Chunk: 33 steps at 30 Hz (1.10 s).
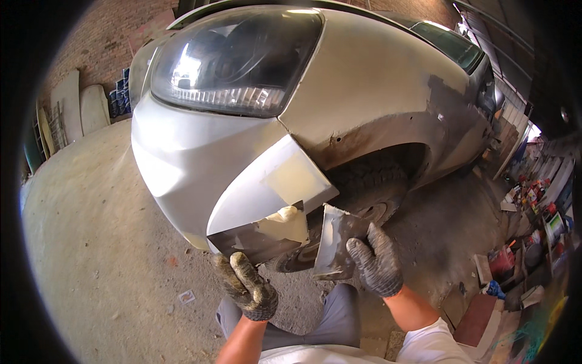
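In my gloved left hand (247,286), fingers closed at its near edge, is a dark flat plate (242,238) coated with pale yellow body filler. A soft lump of filler (285,214) sits near the plate's far edge. My gloved right hand (377,261) grips a wide, flat filler spreader (334,241) smeared grey and cream. The spreader stands just right of the plate, a small gap between them. Both are close in front of a silver car's bumper (188,158), whose corner bears a pale yellow filler patch (298,177).
Above the bumper are the headlight (236,60) and a fender (364,79) with beige and dark patches. A tyre (370,188) sits in the wheel arch. Panels (66,109) lean against a brick wall at left. Cans and clutter (503,261) line the right side.
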Each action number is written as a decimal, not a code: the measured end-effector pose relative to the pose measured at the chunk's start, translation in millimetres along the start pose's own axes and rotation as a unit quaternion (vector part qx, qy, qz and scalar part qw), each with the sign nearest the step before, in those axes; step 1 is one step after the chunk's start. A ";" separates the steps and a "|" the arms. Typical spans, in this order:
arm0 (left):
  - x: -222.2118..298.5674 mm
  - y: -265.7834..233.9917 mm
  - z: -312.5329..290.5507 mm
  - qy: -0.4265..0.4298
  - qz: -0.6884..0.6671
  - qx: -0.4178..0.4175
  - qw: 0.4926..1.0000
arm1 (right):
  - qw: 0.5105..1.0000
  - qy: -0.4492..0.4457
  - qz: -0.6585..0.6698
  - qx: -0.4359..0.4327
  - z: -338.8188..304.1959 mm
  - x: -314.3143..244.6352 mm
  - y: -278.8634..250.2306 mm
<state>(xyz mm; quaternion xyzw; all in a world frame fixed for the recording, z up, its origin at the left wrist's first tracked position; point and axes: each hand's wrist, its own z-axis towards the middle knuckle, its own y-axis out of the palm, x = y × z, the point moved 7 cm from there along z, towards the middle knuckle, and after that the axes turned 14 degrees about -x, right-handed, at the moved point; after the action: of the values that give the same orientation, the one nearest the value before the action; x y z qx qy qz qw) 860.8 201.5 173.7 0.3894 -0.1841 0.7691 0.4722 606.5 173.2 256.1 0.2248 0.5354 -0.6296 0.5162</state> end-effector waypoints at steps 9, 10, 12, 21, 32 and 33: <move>20.3 11.1 -23.6 0.180 0.132 -0.075 0.972 | 0.989 -0.045 -0.123 0.069 -7.0 -6.4 20.0; 26.2 15.6 -28.4 0.240 0.218 -0.100 0.941 | 0.991 -0.047 -0.108 0.062 -6.9 -7.5 19.7; 26.4 16.5 -29.4 0.267 0.123 -0.185 0.938 | 0.993 -0.058 -0.085 0.049 -5.1 -10.5 21.4; 38.5 30.2 13.8 0.109 0.145 -0.315 0.932 | 0.986 -0.113 0.108 0.061 7.8 -16.4 -14.2; 139.7 45.6 168.9 -0.188 0.023 -0.354 0.916 | 0.987 -0.044 -0.027 -0.151 61.7 -146.3 -86.1; 158.4 52.9 183.9 -0.193 0.045 -0.340 0.919 | 0.985 -0.024 -0.038 -0.167 64.5 -159.0 -98.7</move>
<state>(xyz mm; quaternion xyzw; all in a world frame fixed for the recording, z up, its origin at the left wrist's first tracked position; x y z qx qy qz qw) 853.3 148.3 416.3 0.3377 -0.5398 0.5903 0.4961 594.2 169.4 453.7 0.1002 0.6284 -0.5556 0.5352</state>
